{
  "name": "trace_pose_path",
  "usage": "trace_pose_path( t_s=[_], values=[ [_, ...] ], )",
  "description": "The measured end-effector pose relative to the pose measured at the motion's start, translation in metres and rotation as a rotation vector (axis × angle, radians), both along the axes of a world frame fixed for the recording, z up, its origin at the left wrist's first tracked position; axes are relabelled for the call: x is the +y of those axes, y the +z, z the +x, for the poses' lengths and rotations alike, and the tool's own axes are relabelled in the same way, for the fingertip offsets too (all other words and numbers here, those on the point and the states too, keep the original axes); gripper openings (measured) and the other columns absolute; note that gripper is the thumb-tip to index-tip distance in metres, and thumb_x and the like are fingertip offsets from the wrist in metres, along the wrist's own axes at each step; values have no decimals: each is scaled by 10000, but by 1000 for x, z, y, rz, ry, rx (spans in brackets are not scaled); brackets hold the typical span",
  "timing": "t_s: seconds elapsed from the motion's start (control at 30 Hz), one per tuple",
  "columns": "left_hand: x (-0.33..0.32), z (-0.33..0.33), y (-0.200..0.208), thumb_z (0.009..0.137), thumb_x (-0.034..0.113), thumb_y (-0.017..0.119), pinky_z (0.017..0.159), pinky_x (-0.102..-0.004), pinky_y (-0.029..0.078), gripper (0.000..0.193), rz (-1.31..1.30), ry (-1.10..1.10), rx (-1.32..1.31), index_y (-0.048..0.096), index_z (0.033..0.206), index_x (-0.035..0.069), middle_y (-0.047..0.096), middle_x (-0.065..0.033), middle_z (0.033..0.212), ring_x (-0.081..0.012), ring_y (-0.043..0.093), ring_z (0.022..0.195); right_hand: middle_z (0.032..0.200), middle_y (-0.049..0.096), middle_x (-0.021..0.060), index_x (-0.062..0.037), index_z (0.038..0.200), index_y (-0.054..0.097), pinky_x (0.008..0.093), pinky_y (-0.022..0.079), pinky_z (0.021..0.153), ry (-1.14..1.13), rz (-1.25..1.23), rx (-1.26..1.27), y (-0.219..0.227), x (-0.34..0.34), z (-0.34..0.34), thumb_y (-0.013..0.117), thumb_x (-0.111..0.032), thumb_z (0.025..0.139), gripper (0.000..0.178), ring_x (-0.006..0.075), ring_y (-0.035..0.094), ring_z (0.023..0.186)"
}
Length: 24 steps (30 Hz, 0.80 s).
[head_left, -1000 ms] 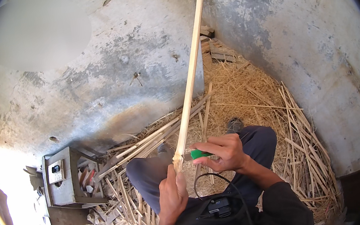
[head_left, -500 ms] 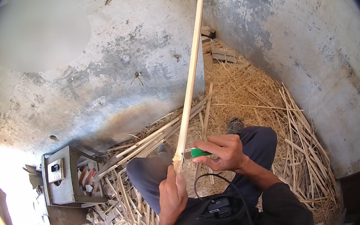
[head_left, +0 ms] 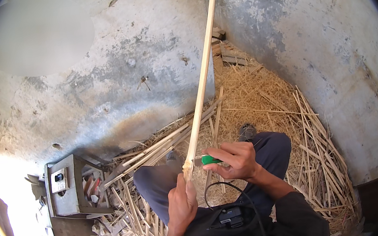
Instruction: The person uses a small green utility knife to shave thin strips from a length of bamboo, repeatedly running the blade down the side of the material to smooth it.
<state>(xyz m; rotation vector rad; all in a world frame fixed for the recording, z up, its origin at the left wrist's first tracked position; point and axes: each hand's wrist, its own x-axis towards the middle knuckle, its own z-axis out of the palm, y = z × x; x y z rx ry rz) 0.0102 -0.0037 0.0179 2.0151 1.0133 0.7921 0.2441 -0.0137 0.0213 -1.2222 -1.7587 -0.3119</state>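
Note:
My left hand (head_left: 182, 202) is closed round the lower end of a long pale split bamboo strip (head_left: 199, 99), which slants up and away past the top edge of the picture. Just above that hand the strip has a rough, knobbly node. In my right hand (head_left: 236, 160) is a knife with a green handle (head_left: 210, 159), gripped between thumb and fingers. Its short blade points left and meets the strip beside the node. Part of the blade is hidden against the strip.
A worn wooden stool (head_left: 64, 192) lies at the left with small items on it. Loose bamboo strips (head_left: 315, 164) are piled at the right, others at the left. Shavings (head_left: 253, 87) cover the corner floor between two stained walls. A small black device (head_left: 230, 217) with a cable sits at my lap.
Almost nothing differs. Both hands, the knife and the strip keep practically the same place; the whole view has shifted very slightly.

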Motion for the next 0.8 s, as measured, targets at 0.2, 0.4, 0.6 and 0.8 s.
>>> trace_pose_path(
  t_s=[0.2,0.4,0.6,0.8],
  values=[
    [-8,-4,3,1141,220,476,628,-594,464,260,-82,-6,47,533,1169,-33,592,-296,738,-557,632,736,621,571,14,-50,1041,824,330,392,479,-235,-7,316,-15,16,34,813,-320,988,275,142,517,499],
    [-9,-12,-18,1116,288,539,683,-609,482,301,-137,-62,125,531,1098,-12,623,-301,765,-555,654,778,732,682,82,11,1106,801,312,447,559,-335,-177,466,0,12,75,759,-349,1039,368,124,594,620],
    [4,-3,-5,1077,174,611,647,-580,465,223,-70,-5,85,506,1063,-23,613,-288,740,-544,637,745,846,723,109,2,1107,755,315,516,618,-72,-265,500,-28,-6,57,785,-305,1010,324,160,669,690],
    [3,3,5,1074,132,612,641,-567,466,196,-68,1,56,509,1062,-35,609,-292,741,-536,638,745,893,766,87,-43,1069,770,347,587,648,269,-247,273,-44,-4,39,867,-278,922,294,241,751,731]
  ],
)
